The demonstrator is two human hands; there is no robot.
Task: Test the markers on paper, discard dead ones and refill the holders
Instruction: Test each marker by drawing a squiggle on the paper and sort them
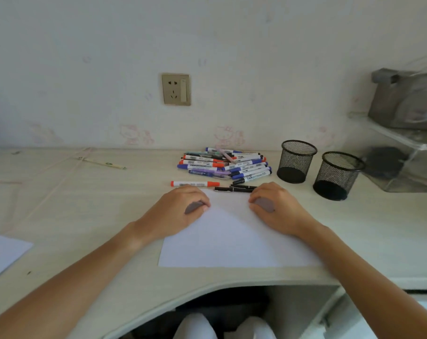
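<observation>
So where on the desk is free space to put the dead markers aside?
Free: the wide desk strip left of the paper, between the left hand and the pencil. A smaller patch lies right of the paper, in front of the mesh holders. Crowded: behind the paper, around the marker pile.

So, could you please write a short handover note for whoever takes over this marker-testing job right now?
Left hand: resting on the white sheet of paper, holding nothing.
Right hand: also resting on the sheet, holding nothing.
The pile of markers lies on the desk behind the sheet. One red-capped marker and two black pens lie apart, just beyond the paper's far edge.
Both mesh holders stand right of the pile, apparently with no markers in them.
Done: the paper is laid out; no marks show on it.
Left: test each marker, discard dead ones, refill the holders.
</observation>
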